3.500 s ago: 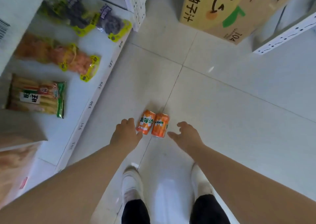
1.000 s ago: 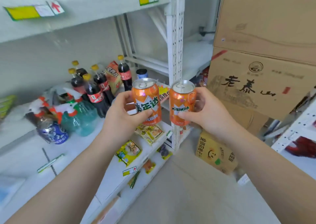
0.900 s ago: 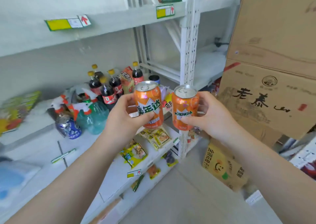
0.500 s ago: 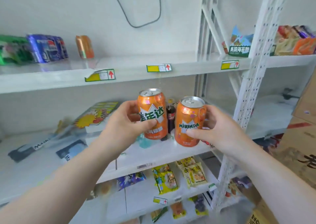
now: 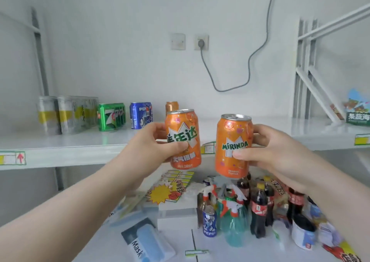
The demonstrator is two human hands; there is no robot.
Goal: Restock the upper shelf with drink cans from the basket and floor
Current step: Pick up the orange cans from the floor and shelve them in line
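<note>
- Left can: being held upright in the air, just before the shelf edge; left hand gripping it, fingers curling round the back, thumb pressing the label.
- Right can: hanging upright beside it, apart; right hand wrapping it likewise, likely for setting down base-first.
- Shelf row: orange can sitting behind, beside Pepsi cans; likely marking the matching spot.

Shelf can half-hidden behind held can
</note>
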